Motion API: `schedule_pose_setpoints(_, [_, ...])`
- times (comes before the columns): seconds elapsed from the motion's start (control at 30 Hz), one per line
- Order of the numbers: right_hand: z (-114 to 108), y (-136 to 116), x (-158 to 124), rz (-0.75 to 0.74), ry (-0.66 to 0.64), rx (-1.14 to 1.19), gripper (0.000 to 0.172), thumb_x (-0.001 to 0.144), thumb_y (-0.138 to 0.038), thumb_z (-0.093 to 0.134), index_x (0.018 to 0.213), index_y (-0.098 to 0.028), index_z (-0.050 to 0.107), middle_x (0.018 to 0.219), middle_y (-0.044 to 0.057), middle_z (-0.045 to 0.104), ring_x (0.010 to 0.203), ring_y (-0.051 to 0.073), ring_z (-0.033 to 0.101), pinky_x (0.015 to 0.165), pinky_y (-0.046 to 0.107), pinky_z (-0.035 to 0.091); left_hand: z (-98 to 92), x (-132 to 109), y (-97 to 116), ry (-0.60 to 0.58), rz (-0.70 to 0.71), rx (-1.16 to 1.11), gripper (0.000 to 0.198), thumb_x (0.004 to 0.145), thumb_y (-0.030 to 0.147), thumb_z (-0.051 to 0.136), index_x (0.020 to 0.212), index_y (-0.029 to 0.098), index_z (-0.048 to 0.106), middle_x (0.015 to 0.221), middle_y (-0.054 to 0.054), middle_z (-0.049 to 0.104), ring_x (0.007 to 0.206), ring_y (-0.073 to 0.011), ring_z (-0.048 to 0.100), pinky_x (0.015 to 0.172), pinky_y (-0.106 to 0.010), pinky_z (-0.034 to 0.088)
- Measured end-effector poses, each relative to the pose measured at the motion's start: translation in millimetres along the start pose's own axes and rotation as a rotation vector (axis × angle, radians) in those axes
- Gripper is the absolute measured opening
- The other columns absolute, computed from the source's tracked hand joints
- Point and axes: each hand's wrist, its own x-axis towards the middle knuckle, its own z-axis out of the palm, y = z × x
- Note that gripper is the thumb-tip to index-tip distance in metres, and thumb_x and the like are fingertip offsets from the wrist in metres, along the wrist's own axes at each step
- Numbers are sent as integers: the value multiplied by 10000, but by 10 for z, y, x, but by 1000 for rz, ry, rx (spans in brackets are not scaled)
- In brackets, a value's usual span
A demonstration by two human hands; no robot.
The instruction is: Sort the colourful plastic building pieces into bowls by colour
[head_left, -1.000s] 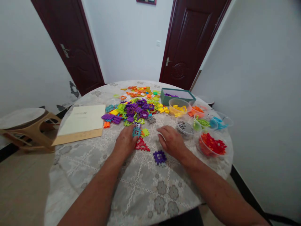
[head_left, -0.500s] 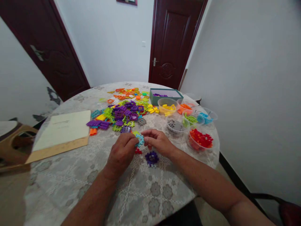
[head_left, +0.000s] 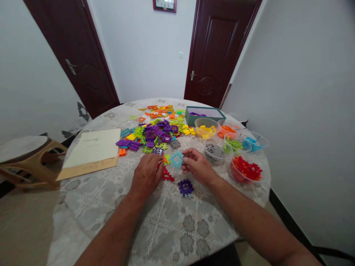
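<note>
My right hand (head_left: 199, 167) pinches the right edge of a light blue square building piece (head_left: 172, 160) with notched edges and an open centre. To the left, my left hand (head_left: 146, 171) is closed at a small group of orange and lime interlocking building pieces (head_left: 166, 159). Their left part is hidden by its fingers. The lime piece touches or overlaps the blue one; I cannot tell whether they are joined. Red building pieces (head_left: 168, 175) show just below the left fingertips. Nearer me, a purple gear-like piece (head_left: 181, 188) lies on the tablecloth, with a grey part at its lower edge.
A heap of purple and lime pieces (head_left: 156, 131) lies beyond my hands. On the right stand clear tubs, including one of red pieces (head_left: 246, 169) and one of grey pieces (head_left: 216, 150). A green box (head_left: 191, 119) is behind them. Paper (head_left: 93, 147) lies at left.
My left hand has moved off the light blue piece, which my right hand now holds, turned flatter to view. Orange and red pieces by the left fingers show more. The camera view has shifted left.
</note>
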Motion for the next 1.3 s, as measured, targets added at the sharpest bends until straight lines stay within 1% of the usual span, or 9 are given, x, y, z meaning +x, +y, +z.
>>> schedule_pose_setpoints(0.13, [6, -34, -11, -165, -35, -206, 260, 889, -362, 706, 1095, -244, 602, 745, -53, 614, 612, 126, 623, 572, 269, 536, 70, -18, -100, -123, 1, 66, 197, 1007, 313, 512, 1096, 183, 630, 1082, -121, 684, 1042, -297, 610, 950, -457, 515])
schedule_pose_setpoints(0.23, [38, -222, -103, -317, 27, -393, 181, 944, -315, 645, 1112, -254, 620, 738, -47, 620, 640, 121, 612, 615, 261, 512, 108, -23, -155, -197, -17, 93, 259, 1010, 346, 478, 1106, 177, 650, 1102, -128, 687, 1062, -306, 611, 962, -460, 513])
schedule_pose_setpoints(0.37, [6, -589, -433, -577, 171, -676, 168, 942, -275, 681, 1109, -269, 670, 931, 2, 667, 764, 128, 615, 692, 276, 509, 115, -41, -193, -311, -77, 113, 309, 1002, 360, 463, 1146, 182, 670, 1150, -122, 690, 1067, -290, 620, 974, -448, 510])
schedule_pose_setpoints(0.5, [-345, -845, -849, -713, 465, -750, 198, 927, -289, 721, 1119, -280, 675, 983, 10, 673, 795, 140, 617, 708, 284, 525, 128, -57, -227, -413, -120, 96, 336, 984, 376, 479, 1189, 200, 678, 1213, -118, 689, 1110, -285, 626, 990, -436, 501])
schedule_pose_setpoints(0.67, [-1119, -994, -1150, -609, 825, -698, 264, 881, -359, 754, 1091, -224, 665, 866, 3, 669, 726, 143, 627, 666, 274, 534, 140, -38, -262, -472, -138, 74, 391, 971, 414, 475, 1221, 203, 688, 1260, -126, 692, 1140, -299, 632, 1017, -447, 491])
schedule_pose_setpoints(0.87, [-1757, -971, -1272, -492, 924, -700, 363, 846, -444, 747, 1076, -182, 645, 882, 31, 693, 684, 147, 622, 589, 262, 511, 164, -32, -317, -491, -175, 58, 475, 954, 500, 454, 1243, 209, 693, 1304, -131, 689, 1184, -316, 633, 1056, -456, 477])
schedule_pose_setpoints(1.03, [-2242, -1137, -975, -502, 1088, -794, 439, 828, -477, 725, 1106, -145, 656, 899, 57, 717, 659, 148, 639, 611, 275, 523, 150, -58, -331, -483, -136, 42, 539, 934, 578, 499, 1280, 206, 677, 1340, -139, 674, 1221, -338, 625, 1092, -481, 463])
schedule_pose_setpoints(1.17, [-2635, -1431, -604, -299, 1213, -900, 502, 808, -432, 688, 1174, -88, 674, 924, 95, 744, 621, 142, 639, 621, 273, 515, 110, -68, -359, -466, -81, 32, 457, 931, 541, 543, 1255, 251, 686, 1328, -113, 683, 1215, -336, 639, 1070, -478, 491])
schedule_pose_setpoints(1.3, [-2694, -1488, -589, -194, 1220, -956, 436, 797, -332, 646, 1134, -62, 713, 893, 117, 744, 606, 157, 626, 604, 290, 488, 2, -96, -315, -500, -64, 13, 397, 923, 435, 588, 1263, 246, 668, 1329, -116, 666, 1232, -315, 620, 1077, -456, 482])
